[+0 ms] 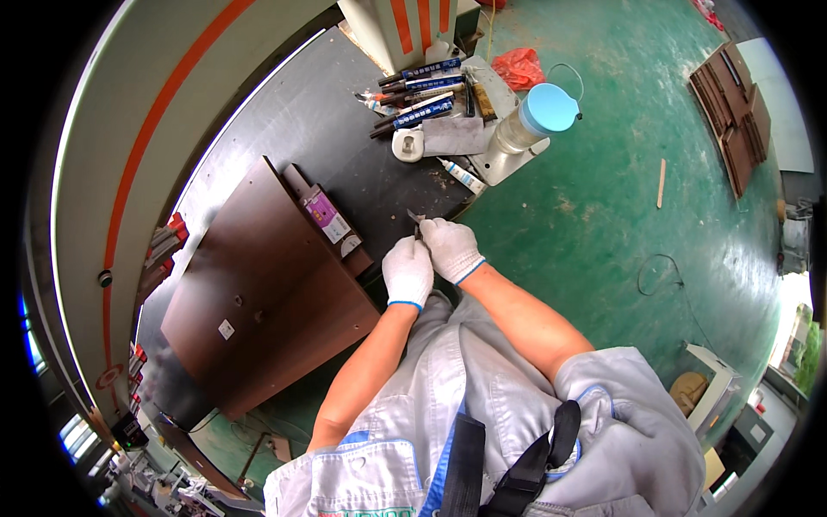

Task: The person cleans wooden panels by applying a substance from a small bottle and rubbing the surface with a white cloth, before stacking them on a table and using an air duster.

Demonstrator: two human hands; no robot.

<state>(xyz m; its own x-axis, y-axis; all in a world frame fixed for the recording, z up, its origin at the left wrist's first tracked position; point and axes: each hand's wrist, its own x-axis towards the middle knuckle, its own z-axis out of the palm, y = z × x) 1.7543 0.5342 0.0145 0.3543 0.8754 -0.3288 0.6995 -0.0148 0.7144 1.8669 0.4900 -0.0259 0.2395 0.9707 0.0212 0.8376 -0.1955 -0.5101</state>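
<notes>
Both hands wear white knit gloves with blue cuffs and meet in front of me, just off the near edge of the black worktop [379, 194]. My right hand [452, 248] is closed on a small pointed metal tool [415, 215], whose thin tip sticks out past the fingers. Pressed beside it, my left hand [407, 271] is also closed, fingertips pinched at the tool's lower end; the gloves hide most of what lies between. To the left, a dark brown panel [267, 289] lies on the worktop, with a purple-and-white labelled box [327, 215] by its edge.
Several dark marker pens [422, 95], a white tape-measure-like object [407, 145], a white tube [463, 176] and a clear container with a blue lid [551, 109] crowd the worktop's far end. A large machine housing [138, 103] rises at left. Brown boards [732, 116] rest at far right.
</notes>
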